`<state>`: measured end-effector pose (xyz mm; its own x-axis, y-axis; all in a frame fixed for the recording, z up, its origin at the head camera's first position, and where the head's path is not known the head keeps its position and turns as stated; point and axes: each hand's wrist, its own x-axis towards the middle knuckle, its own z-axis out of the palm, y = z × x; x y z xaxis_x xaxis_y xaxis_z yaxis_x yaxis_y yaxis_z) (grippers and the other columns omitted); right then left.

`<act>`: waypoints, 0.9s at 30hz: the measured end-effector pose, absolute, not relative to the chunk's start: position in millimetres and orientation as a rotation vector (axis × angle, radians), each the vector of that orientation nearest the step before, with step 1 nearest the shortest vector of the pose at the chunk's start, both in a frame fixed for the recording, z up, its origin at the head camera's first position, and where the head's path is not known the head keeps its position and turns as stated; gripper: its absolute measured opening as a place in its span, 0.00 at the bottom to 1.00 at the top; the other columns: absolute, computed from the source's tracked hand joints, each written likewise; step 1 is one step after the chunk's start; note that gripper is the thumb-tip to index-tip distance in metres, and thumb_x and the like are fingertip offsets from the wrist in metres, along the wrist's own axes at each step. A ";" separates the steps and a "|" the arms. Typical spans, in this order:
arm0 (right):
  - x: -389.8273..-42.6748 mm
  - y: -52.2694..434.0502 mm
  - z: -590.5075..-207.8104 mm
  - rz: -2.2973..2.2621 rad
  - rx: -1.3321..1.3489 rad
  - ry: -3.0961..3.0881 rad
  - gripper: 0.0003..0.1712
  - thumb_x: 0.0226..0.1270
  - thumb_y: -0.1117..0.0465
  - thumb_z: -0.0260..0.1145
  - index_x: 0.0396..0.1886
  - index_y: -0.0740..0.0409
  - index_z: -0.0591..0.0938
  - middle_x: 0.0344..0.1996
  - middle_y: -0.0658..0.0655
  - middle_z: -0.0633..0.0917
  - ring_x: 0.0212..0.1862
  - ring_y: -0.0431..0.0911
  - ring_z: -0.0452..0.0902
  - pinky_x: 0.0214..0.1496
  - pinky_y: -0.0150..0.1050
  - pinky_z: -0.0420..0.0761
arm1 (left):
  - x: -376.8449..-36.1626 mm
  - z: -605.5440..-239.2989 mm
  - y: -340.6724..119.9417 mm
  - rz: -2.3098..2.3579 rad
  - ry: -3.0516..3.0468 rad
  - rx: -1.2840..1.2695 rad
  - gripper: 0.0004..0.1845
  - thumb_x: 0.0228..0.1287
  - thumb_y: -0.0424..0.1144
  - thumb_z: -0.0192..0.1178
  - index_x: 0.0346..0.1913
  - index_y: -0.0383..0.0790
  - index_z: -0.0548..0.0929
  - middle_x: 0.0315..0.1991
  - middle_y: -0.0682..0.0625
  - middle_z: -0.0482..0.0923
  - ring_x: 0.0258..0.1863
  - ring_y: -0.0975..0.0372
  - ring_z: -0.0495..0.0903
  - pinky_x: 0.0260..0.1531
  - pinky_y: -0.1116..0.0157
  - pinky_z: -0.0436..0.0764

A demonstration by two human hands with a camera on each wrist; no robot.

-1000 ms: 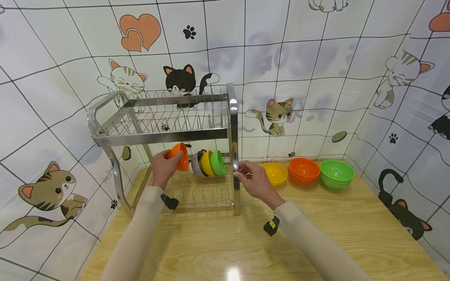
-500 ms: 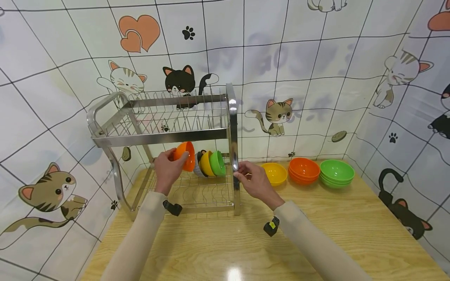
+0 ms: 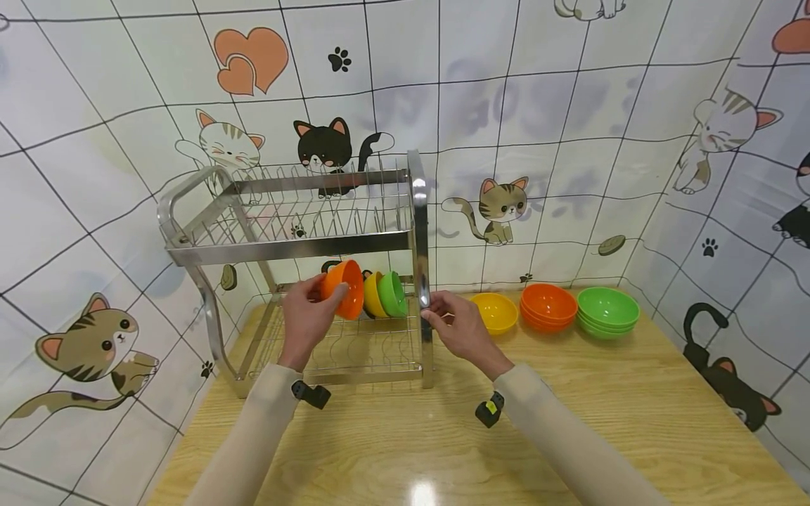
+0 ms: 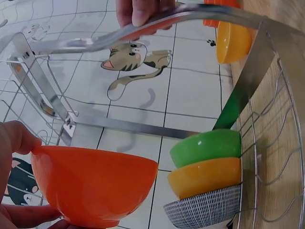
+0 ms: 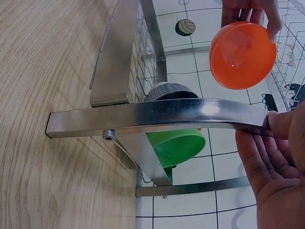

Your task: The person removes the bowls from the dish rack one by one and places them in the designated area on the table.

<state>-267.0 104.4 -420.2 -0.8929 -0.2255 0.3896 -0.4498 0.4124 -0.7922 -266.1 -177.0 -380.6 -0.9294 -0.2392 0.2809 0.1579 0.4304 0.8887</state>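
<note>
My left hand (image 3: 306, 316) grips an orange bowl (image 3: 344, 288) by its rim, tilted on its side inside the lower tier of a steel dish rack (image 3: 291, 246). In the left wrist view the orange bowl (image 4: 90, 183) hangs just left of a green bowl (image 4: 207, 145), a yellow bowl (image 4: 205, 176) and a patterned bowl (image 4: 202, 212) nested on edge in the rack. My right hand (image 3: 455, 327) holds the rack's right front post (image 3: 419, 232); the right wrist view shows my fingers (image 5: 271, 157) curled round that bar (image 5: 143, 119).
On the wooden table (image 3: 601, 407) right of the rack stand a yellow bowl (image 3: 495, 313), a stack of orange bowls (image 3: 547, 306) and a stack of green bowls (image 3: 606, 310). Tiled cat-print walls close in behind and on both sides. The rack's upper tier holds nothing.
My left hand has carried the orange bowl to the right, up close to the bowls standing in the rack, now covering the patterned one in the head view. The right hand has stayed on the post.
</note>
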 end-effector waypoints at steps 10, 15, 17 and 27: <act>-266.1 105.3 -420.8 1.500 0.579 -2.457 0.15 0.73 0.60 0.68 0.56 0.58 0.82 0.39 0.56 0.87 0.40 0.44 0.84 0.44 0.33 0.87 | -246.1 -374.5 -167.5 -1.594 -2.306 0.042 0.29 0.63 0.53 0.71 0.63 0.41 0.83 0.49 0.42 0.82 0.46 0.55 0.79 0.39 0.72 0.81; -266.1 106.5 -422.8 1.519 0.592 -2.443 0.16 0.72 0.60 0.68 0.57 0.58 0.82 0.40 0.56 0.86 0.41 0.45 0.84 0.44 0.31 0.86 | -239.1 -377.7 -164.8 -1.648 -2.306 0.012 0.26 0.65 0.54 0.70 0.60 0.43 0.85 0.47 0.43 0.84 0.44 0.57 0.79 0.37 0.71 0.80; -266.3 106.9 -423.3 1.521 0.592 -2.438 0.16 0.72 0.60 0.68 0.57 0.58 0.82 0.40 0.56 0.86 0.42 0.45 0.85 0.44 0.31 0.86 | -237.3 -378.7 -163.9 -1.684 -2.293 -0.005 0.25 0.66 0.54 0.69 0.59 0.43 0.86 0.47 0.42 0.85 0.43 0.57 0.79 0.37 0.71 0.81; -265.4 114.1 -423.6 1.515 0.615 -2.459 0.20 0.71 0.59 0.69 0.60 0.55 0.81 0.42 0.55 0.87 0.43 0.46 0.85 0.47 0.34 0.88 | -222.2 -375.8 -153.9 -1.967 -2.273 0.009 0.23 0.71 0.51 0.64 0.60 0.38 0.85 0.55 0.40 0.85 0.42 0.61 0.88 0.50 0.65 0.87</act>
<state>-265.4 114.1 -423.6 -0.8964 -0.2475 0.3677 -0.4398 0.3923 -0.8079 -222.2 -153.9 -375.8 -0.9908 -0.0927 0.0986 0.0842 0.1478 0.9854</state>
